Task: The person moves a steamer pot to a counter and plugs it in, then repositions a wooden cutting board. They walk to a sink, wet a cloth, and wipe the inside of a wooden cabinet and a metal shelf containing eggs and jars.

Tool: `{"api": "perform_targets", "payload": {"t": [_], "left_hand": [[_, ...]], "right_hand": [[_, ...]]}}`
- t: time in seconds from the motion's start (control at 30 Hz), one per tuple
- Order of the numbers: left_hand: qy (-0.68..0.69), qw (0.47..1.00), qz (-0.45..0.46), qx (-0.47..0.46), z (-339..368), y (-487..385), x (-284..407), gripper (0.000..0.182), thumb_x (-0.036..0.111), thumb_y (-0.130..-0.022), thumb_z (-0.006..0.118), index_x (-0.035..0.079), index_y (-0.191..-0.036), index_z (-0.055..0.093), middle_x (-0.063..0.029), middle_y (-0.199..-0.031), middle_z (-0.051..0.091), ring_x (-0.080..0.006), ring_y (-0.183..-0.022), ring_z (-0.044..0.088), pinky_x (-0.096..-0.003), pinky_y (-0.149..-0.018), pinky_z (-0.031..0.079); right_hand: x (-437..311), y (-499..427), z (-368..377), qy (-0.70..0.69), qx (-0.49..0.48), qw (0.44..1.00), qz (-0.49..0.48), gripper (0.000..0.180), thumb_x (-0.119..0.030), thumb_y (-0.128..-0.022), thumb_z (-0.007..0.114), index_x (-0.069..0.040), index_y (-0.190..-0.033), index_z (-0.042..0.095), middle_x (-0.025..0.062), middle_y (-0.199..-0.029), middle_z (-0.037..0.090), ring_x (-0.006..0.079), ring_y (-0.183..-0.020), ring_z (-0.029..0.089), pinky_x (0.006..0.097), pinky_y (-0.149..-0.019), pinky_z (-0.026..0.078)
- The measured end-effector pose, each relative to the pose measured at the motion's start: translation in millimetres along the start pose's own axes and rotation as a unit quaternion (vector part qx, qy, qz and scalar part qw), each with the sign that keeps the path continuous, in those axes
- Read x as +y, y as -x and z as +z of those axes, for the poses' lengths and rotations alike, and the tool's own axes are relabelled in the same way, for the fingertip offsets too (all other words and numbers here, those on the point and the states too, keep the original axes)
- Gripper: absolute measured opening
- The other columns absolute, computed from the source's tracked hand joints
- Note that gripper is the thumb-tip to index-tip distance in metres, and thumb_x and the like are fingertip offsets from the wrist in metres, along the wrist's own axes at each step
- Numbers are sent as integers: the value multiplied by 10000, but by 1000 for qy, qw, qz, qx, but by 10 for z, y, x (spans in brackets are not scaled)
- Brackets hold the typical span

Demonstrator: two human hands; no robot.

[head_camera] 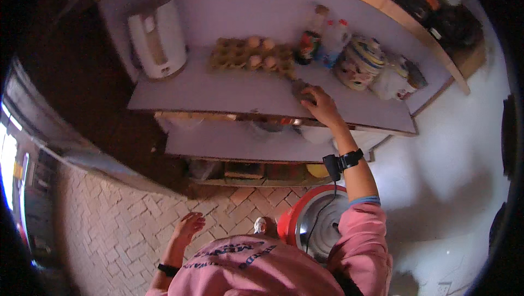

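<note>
My right hand [321,104] reaches over the upper shelf [213,93] of an open cabinet. Its thumb and curled fingers are around a small dark object [301,88], blurred and partly covered, so its kind is unclear. Just behind it lies a cardboard egg tray [231,56] with several brown eggs [254,61] in its cups; other cups hold nothing. My left hand [190,226] hangs low over the brick floor, fingers loosely bent and slightly apart, holding nothing.
A white electric kettle [159,42] stands left of the eggs. On the right are a dark sauce bottle [308,46], a clear plastic bottle [336,44], a patterned lidded jar [360,64] and a white bag [389,82]. A red bucket [290,218] with a metal lid [317,230] stands below.
</note>
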State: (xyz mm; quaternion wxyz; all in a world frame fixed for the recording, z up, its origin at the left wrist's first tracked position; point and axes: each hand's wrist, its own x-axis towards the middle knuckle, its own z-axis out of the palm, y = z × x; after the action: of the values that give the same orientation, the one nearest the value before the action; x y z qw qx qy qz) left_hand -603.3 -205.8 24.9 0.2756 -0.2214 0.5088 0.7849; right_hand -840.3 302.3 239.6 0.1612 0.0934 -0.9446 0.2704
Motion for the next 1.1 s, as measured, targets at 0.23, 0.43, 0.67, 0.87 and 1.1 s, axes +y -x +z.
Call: {"api": "perform_targets", "payload": {"t": [0.23,0.43,0.67,0.87,1.1], "left_hand": [[22,999,24,-7,-193,93,-12,261,259,-950,574,56,-1112,607,-51,-950,670,-152,-850,641,-280,-778,508],[8,999,42,5,-188,68,143,251,252,-957,566,60,-1115,597,-51,-973,661,-147,-862,636,-276,-788,502],[26,998,52,-16,-242,163,98,275,244,-975,549,37,-1153,588,-55,-972,660,-147,-861,635,-271,-781,503],[27,998,-19,55,-386,221,-174,198,199,-959,552,44,-1063,618,-61,-913,663,-166,-791,638,-294,-710,509],[-63,992,-101,50,-94,-158,-353,223,199,-950,551,41,-1088,627,-74,-910,679,-169,-801,650,-285,-724,511]], "right_hand": [[-671,-17,379,-54,-38,997,-35,258,-119,-840,668,-91,-1090,607,93,-1138,593,296,-1046,608,358,-896,476],[-1303,155,778,-87,-59,981,-164,167,-94,-848,652,-87,-1012,621,78,-1102,609,290,-985,608,358,-831,481],[-1879,1302,1820,-219,-107,945,-220,163,-39,-835,653,-76,-990,619,89,-1078,593,292,-1028,590,363,-890,479],[-591,1924,2298,-265,-62,953,134,257,-86,-840,639,-53,-1091,588,100,-1069,609,240,-995,611,375,-820,498],[2012,2382,1826,-402,328,711,476,360,-193,-815,722,-56,-1108,564,67,-990,606,207,-799,583,359,-740,489]]}}
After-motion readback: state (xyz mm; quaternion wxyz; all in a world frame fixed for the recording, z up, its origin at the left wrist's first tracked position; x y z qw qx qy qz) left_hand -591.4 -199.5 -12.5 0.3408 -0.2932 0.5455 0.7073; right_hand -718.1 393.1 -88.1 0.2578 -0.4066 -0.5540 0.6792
